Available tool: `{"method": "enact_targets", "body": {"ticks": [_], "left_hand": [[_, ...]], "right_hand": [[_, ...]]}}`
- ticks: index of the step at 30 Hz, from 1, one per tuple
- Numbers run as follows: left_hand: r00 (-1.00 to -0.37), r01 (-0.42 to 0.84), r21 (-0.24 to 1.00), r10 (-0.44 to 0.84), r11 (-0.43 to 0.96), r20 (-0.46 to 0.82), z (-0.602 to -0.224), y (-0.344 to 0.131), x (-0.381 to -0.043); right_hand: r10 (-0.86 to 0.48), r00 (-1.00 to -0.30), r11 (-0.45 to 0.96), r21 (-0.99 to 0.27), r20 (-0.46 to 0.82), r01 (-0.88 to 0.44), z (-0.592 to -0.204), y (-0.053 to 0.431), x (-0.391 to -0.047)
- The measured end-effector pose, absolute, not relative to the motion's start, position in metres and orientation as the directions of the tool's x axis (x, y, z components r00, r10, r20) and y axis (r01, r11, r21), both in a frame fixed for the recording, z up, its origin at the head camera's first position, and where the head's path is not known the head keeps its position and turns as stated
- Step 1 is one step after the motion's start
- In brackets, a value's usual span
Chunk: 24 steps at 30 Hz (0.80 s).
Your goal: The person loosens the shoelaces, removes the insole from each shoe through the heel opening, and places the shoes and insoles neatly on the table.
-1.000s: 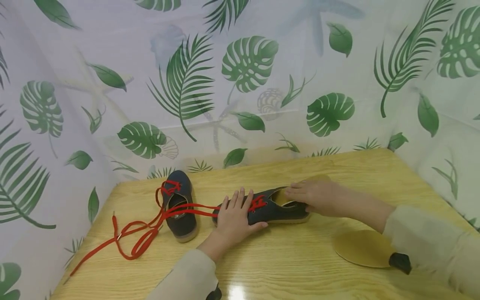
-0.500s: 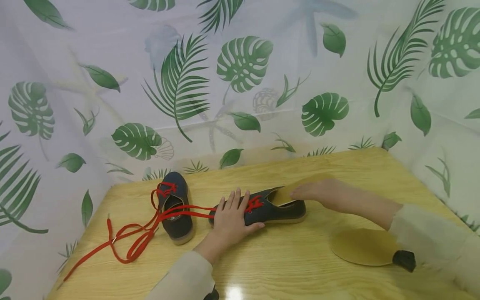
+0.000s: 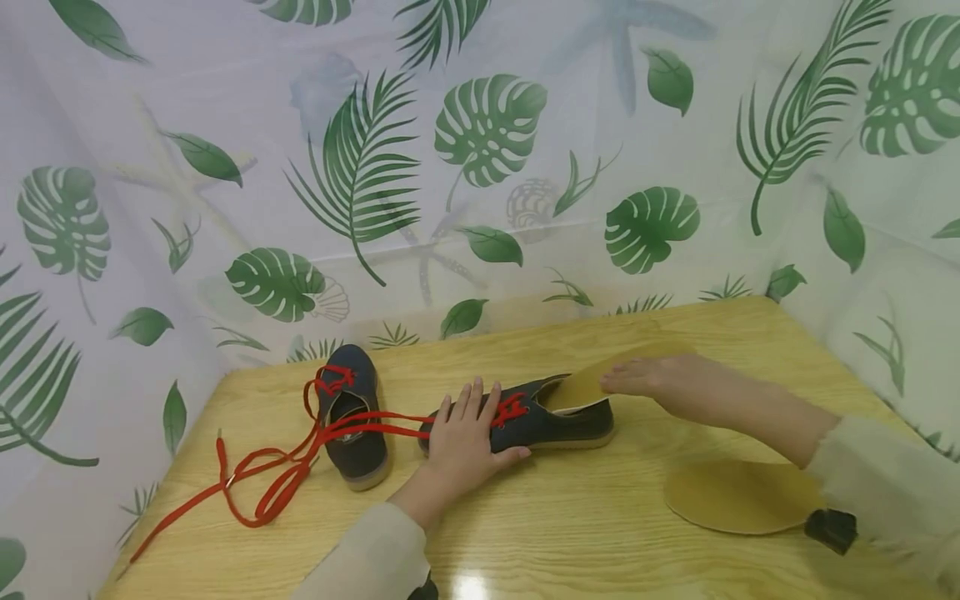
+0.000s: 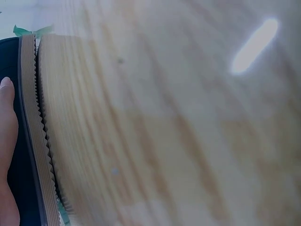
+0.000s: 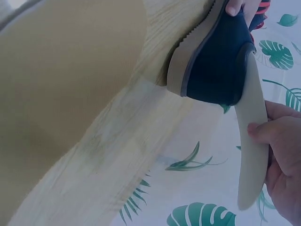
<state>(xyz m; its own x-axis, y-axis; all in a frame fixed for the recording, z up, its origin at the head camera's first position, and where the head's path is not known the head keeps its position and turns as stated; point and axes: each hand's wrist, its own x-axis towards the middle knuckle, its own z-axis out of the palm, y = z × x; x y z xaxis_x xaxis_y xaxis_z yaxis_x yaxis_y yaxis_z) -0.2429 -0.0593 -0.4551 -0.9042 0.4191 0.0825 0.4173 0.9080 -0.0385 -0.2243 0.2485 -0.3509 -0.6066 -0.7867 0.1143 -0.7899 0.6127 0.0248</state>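
A navy shoe (image 3: 555, 427) with red laces lies on its sole mid-table, toe pointing left. My left hand (image 3: 465, 442) rests across its toe, fingers spread and straight, thumb along the near side. In the left wrist view the thumb (image 4: 7, 136) lies against the dark upper, above the ribbed sole edge. A tan insole (image 3: 581, 386) slants out of the shoe's opening, its front end hidden inside. My right hand (image 3: 667, 379) pinches the insole's outer part; in the right wrist view the thumb (image 5: 265, 133) presses on the pale insole (image 5: 251, 174) beyond the heel (image 5: 211, 70).
A second navy shoe (image 3: 356, 454) stands at left, toe away from me. Long red laces (image 3: 281, 492) run across it and spread over the table (image 3: 570, 533). Another insole (image 3: 742, 500) lies at right, beside my right sleeve. A leaf-print cloth (image 3: 525, 275) encloses the table's far sides.
My right hand has moved right with the insole, and more of it shows outside the shoe. The left hand stays on the toe. The head view has shifted slightly.
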Motion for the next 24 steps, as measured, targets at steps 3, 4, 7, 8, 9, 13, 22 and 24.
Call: {"method": "enact_targets", "body": {"ticks": [3, 4, 7, 8, 9, 13, 22, 24], "left_hand": [[-0.905, 0.414, -0.047, 0.417, 0.909, 0.085, -0.455, -0.060, -0.244], [-0.905, 0.414, -0.048, 0.417, 0.909, 0.083, -0.455, -0.060, -0.244], [-0.905, 0.414, -0.059, 0.418, 0.908, 0.080, -0.455, -0.060, -0.244], [-0.905, 0.414, -0.063, 0.418, 0.908, 0.078, -0.455, -0.060, -0.244], [-0.906, 0.413, -0.066, 0.417, 0.908, 0.076, -0.455, -0.060, -0.243], [-0.907, 0.409, -0.076, 0.414, 0.909, 0.076, -0.454, -0.060, -0.243], [-0.902, 0.418, -0.072, 0.423, 0.905, 0.083, -0.455, -0.062, -0.244], [-0.901, 0.420, -0.073, 0.426, 0.904, 0.085, -0.455, -0.061, -0.244]], "right_hand": [[-0.800, -0.585, 0.599, 0.110, 0.136, -0.793, -0.354, 0.242, -0.227], [-0.805, -0.576, 0.592, 0.142, 0.141, -0.793, -0.356, 0.239, -0.227], [-0.831, -0.537, 0.556, 0.235, 0.147, -0.797, -0.359, 0.229, -0.228], [-0.839, -0.526, 0.544, 0.265, 0.141, -0.796, -0.360, 0.225, -0.227], [-0.841, -0.524, 0.538, 0.291, 0.132, -0.791, -0.361, 0.222, -0.227], [-0.846, -0.521, 0.524, 0.353, 0.112, -0.775, -0.364, 0.211, -0.227], [-0.875, -0.391, 0.470, 0.303, 0.285, -0.829, -0.370, 0.228, -0.232], [-0.871, -0.359, 0.457, 0.283, 0.335, -0.844, -0.371, 0.236, -0.234]]}}
